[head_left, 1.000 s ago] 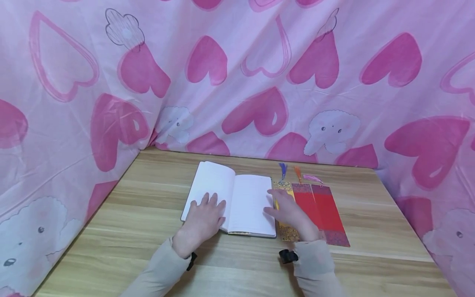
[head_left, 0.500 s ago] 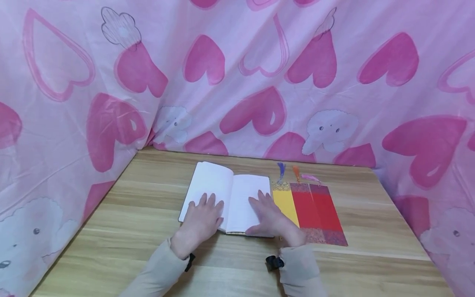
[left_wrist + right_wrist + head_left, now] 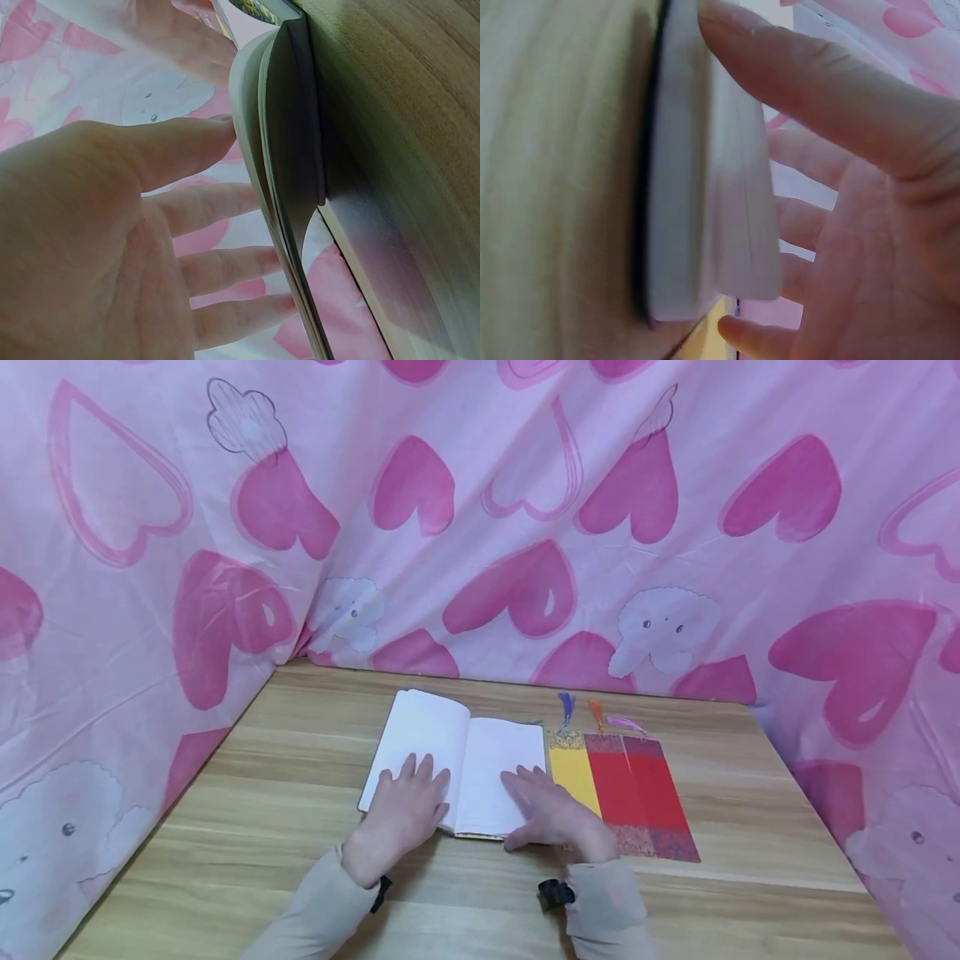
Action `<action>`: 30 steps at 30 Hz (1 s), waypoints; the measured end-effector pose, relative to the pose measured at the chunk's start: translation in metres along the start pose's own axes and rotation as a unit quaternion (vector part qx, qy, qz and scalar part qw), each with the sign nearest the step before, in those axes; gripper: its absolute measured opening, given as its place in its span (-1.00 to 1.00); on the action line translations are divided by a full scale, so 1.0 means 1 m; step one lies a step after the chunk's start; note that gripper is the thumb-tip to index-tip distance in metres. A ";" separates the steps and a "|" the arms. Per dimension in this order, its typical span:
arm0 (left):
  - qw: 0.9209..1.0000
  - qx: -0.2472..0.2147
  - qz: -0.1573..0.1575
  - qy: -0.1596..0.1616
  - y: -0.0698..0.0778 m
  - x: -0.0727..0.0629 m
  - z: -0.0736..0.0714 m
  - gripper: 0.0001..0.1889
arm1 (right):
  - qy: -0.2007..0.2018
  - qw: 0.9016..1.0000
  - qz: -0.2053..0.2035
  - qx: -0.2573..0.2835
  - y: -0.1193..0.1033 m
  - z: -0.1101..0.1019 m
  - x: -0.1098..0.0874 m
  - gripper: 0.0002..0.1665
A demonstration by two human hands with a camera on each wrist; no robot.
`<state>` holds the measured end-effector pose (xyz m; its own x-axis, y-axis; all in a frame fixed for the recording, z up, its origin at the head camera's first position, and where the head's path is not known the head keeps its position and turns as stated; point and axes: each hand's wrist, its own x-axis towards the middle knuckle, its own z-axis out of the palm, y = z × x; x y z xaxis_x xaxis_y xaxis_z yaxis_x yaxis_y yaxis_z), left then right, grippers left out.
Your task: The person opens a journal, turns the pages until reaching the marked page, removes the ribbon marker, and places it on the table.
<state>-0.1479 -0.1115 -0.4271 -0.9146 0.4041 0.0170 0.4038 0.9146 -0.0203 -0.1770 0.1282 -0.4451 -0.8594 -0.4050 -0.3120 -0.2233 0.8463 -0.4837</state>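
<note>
An open notebook (image 3: 495, 752) with pale pages lies at the middle of the table. On its left page rests my left hand (image 3: 405, 806), fingers spread and straight. The left wrist view shows that hand's fingertips (image 3: 271, 259) touching the raised page. My right hand (image 3: 551, 810) lies over the lower right page, fingers loosely extended, its thumb (image 3: 757, 45) at the edge of the pages near the bottom. A narrow patterned gold strip (image 3: 256, 9) shows at the notebook's bottom edge.
Right of the notebook lie a yellow bookmark (image 3: 572, 770) and two red bookmarks (image 3: 619, 785) side by side. Blue (image 3: 566, 707), orange (image 3: 596, 713) and pink tassels (image 3: 626, 724) stretch behind them. A pink heart-print cloth (image 3: 480, 510) surrounds the wooden table (image 3: 262, 827).
My right hand has come left from over the yellow bookmark onto the right page, then slid slightly toward the near edge. The left hand has stayed on the left page.
</note>
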 end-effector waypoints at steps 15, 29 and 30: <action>1.000 -0.003 0.005 0.013 0.001 -0.002 -0.002 -0.54 | 0.156 0.984 -0.078 0.020 0.009 -0.006 -0.001 -0.81; 0.999 0.001 0.011 0.048 -0.002 -0.003 -0.005 -0.57 | 0.236 0.942 -0.069 0.226 -0.034 0.011 0.015 0.13; 0.999 0.002 0.011 0.048 -0.002 -0.003 -0.006 -0.56 | 0.228 0.943 -0.070 0.231 -0.038 0.014 0.016 0.08</action>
<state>-0.1461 -0.1144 -0.4211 -0.8987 0.4240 0.1119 0.4240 0.9053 -0.0256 -0.1757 0.0849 -0.4427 -0.9685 -0.2216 0.1138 -0.2148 0.5114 -0.8321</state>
